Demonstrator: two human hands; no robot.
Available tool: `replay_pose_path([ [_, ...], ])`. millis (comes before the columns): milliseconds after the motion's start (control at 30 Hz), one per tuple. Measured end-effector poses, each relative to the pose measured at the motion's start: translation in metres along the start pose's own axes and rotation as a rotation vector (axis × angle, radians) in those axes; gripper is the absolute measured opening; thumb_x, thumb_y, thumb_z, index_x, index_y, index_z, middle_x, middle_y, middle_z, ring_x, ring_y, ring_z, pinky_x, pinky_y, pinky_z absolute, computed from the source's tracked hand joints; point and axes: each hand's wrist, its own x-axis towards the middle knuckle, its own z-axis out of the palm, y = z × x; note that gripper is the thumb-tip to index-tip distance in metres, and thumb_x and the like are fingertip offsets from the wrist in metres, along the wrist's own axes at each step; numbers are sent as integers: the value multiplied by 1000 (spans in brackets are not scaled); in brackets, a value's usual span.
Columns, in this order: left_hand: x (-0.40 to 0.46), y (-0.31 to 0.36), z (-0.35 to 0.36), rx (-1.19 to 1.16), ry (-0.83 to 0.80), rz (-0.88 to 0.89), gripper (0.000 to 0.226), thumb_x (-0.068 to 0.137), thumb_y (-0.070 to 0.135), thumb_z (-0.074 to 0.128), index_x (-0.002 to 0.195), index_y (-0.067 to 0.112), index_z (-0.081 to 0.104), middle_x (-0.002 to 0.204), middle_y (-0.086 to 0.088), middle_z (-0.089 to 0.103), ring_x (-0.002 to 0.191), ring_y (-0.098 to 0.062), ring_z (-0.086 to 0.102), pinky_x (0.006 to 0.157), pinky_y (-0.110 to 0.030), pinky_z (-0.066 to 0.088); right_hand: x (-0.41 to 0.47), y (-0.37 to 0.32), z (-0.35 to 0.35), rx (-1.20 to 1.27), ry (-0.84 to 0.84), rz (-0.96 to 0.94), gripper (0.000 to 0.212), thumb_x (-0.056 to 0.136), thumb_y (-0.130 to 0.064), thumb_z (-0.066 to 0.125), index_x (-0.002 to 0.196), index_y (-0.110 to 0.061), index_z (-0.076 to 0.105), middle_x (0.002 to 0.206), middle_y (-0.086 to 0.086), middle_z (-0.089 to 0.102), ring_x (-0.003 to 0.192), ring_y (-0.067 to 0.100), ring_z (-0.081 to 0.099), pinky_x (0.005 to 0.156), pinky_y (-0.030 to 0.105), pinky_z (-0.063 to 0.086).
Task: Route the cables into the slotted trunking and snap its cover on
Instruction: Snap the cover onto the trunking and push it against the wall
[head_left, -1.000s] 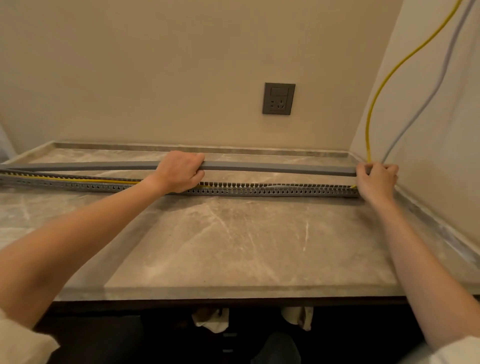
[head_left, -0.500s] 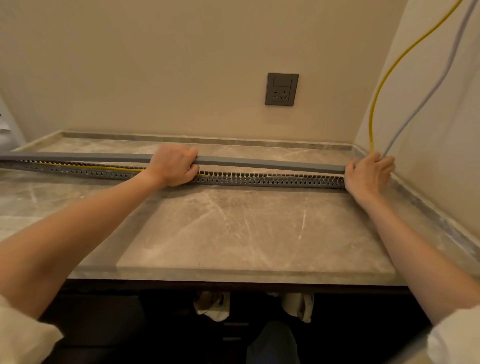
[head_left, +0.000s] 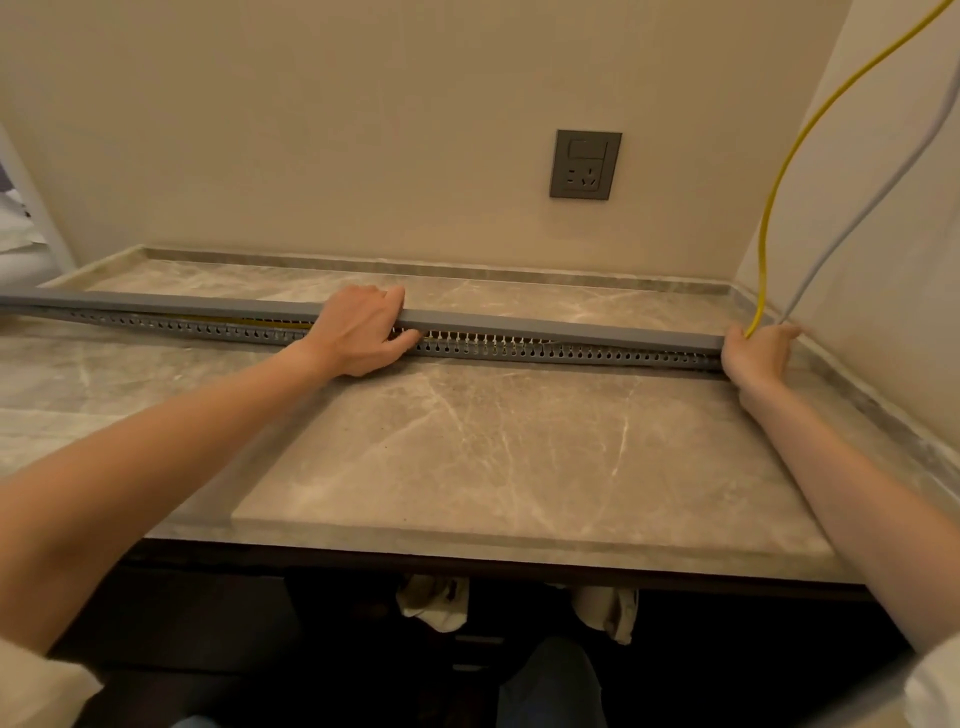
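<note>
The cover (head_left: 545, 328) lies lengthwise over the trunking (head_left: 571, 354) on the table (head_left: 467, 441), running left to right, not yet seated. The left hand (head_left: 363, 330) has its grip wrapped around the cover's middle; the right hand (head_left: 756, 353) clasps its right end, beside the yellow cable (head_left: 789, 156).

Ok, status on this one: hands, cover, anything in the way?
Left hand gripping cover mid-length; right hand at its right end. Cover over slotted trunking, not seated. Yellow cable and grey cable exit by right hand.
</note>
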Motion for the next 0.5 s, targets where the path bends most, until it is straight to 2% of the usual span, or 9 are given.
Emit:
replay_pose_path([
  [133,16,24,-2,-30,2,112,54,86,67,30,82,14,40,63,-2,50,56,-20,42,62,-33,30,0,0,3,-82,16,-5,61,97,-21,41,140,11,13,138,27,46,125,41,46,102,44,35],
  [267,51,84,8,-81,-24,228,55,88,65,29,96,13,46,86,-7,59,74,-23,52,75,-37,44,3,3,1,-80,3,-34,55,96,-22,44,135,9,20,134,27,49,122,42,48,101,46,36],
  [333,71,119,13,-93,-28,282,56,90,63,29,103,12,47,95,-8,60,82,-25,55,82,-40,45,8,8,2,-44,-27,-59,49,95,-22,48,128,8,28,128,27,53,118,40,50,98,44,37],
  [400,93,159,18,-99,-29,355,54,91,60,30,107,11,46,99,-10,60,87,-27,56,83,-40,45,20,17,-4,18,-48,-76,35,93,-20,50,116,4,41,113,24,58,108,35,55,86,40,40],
  [500,113,204,22,-99,-25,440,47,93,52,36,111,9,46,103,-12,60,91,-30,58,76,-40,44,30,21,-12,158,-143,-94,12,90,-19,53,88,-7,56,84,14,56,81,25,54,67,30,36],
])
